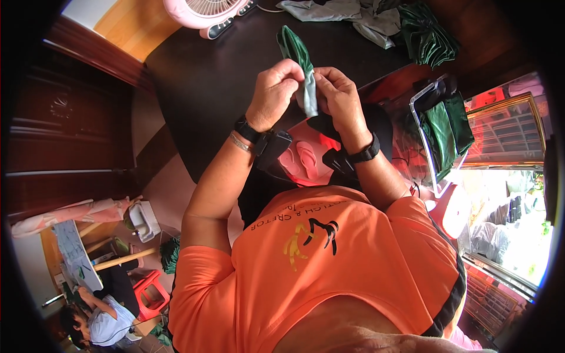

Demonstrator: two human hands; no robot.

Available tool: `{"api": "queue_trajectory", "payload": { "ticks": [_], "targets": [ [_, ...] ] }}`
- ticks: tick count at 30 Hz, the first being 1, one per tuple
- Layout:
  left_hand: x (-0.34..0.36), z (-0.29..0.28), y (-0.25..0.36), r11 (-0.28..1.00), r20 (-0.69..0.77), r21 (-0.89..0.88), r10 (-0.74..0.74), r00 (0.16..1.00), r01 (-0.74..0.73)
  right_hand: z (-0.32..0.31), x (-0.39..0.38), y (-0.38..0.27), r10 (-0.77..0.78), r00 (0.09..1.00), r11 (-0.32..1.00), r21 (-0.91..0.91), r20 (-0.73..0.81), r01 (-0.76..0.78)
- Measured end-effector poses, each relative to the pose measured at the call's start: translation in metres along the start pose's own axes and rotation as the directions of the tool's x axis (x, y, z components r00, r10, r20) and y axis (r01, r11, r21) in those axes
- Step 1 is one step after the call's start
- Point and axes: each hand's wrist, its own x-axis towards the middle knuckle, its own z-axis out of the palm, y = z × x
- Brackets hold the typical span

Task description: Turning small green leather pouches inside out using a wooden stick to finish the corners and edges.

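My left hand (275, 88) and right hand (339, 97) pinch the green-and-pale cloth (301, 60) directly between them over the worktop (229, 76), its long axis running near to far, green end leaning left.

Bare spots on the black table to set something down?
Widest: black table left of the left hand, nearer than the pink fan. Smaller: between the right hand and the grey cloths. Crowded: far right, with those cloths and the green fabric stack; between the hands, the green-and-pale piece.
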Motion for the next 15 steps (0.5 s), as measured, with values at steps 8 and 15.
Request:
{"api": "queue_trajectory", "payload": {
  "ticks": [8, 15],
  "targets": [
    [0.008, -0.021, 0.008, 0.888, -0.188, -0.459, -0.135, 0.973, 0.034, -0.002, -0.012, -0.002, -0.18, 0.972, 0.926, -0.307, 0.154, 0.221],
    [0.007, -0.019, 0.011, 0.874, -0.211, -0.486, -0.127, 0.969, 0.009, -0.011, -0.013, 0.0, -0.108, 0.992, 0.956, -0.268, 0.066, 0.122]
  ]
}}
